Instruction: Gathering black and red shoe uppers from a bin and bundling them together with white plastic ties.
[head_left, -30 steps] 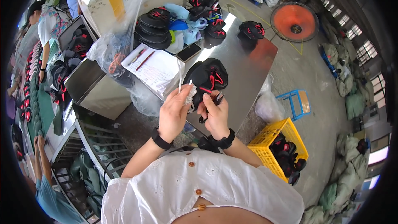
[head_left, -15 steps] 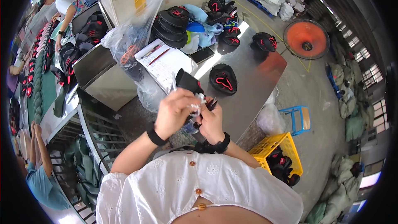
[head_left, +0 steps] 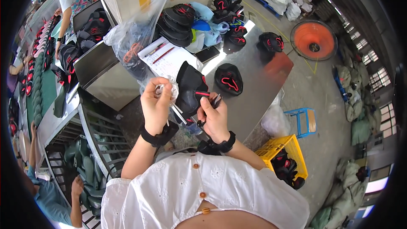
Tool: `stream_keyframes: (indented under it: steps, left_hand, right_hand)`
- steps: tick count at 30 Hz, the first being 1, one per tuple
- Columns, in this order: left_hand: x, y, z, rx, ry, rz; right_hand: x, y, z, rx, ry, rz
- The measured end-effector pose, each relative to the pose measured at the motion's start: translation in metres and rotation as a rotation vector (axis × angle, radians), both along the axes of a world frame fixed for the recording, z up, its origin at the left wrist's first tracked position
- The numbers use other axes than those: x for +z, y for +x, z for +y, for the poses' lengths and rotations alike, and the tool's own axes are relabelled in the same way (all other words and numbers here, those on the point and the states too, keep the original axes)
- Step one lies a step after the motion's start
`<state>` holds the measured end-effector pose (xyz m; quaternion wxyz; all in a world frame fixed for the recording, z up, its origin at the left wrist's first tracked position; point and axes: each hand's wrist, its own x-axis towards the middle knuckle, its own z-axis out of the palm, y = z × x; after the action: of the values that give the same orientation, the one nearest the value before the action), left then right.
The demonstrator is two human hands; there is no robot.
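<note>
cant rly ID the white crumpled stuff [head_left: 173, 89] b/c the left grip [head_left: 156, 103] covers part of it. same w/ the dark pointy thing [head_left: 217, 100], partly hidden in the right grip [head_left: 215, 118]. black shoe piece [head_left: 188, 84] is partly behind that grip too. text on the paper [head_left: 174, 61] = 2 small. co-worker in blue [head_left: 53, 199]: cut off @ lower left.

Left hand [head_left: 156, 104] upright, fingertips pinched; right hand [head_left: 215, 121] slightly lower, fingers curled.
</note>
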<state>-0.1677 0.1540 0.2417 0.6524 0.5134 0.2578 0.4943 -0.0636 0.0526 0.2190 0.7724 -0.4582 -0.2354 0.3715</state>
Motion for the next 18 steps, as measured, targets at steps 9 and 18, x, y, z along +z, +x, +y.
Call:
stream_keyframes:
  steps: [9,18]
  left_hand:
    - [0.002,-0.001,-0.03,0.133,0.72,0.411]
    - [-0.016,-0.011,-0.044,-0.007,0.84,0.37]
  right_hand:
    - [-0.01,-0.004,-0.002,-0.044,0.068,0.008]
    - [-0.016,-0.003,-0.007,-0.057,0.04,-0.009]
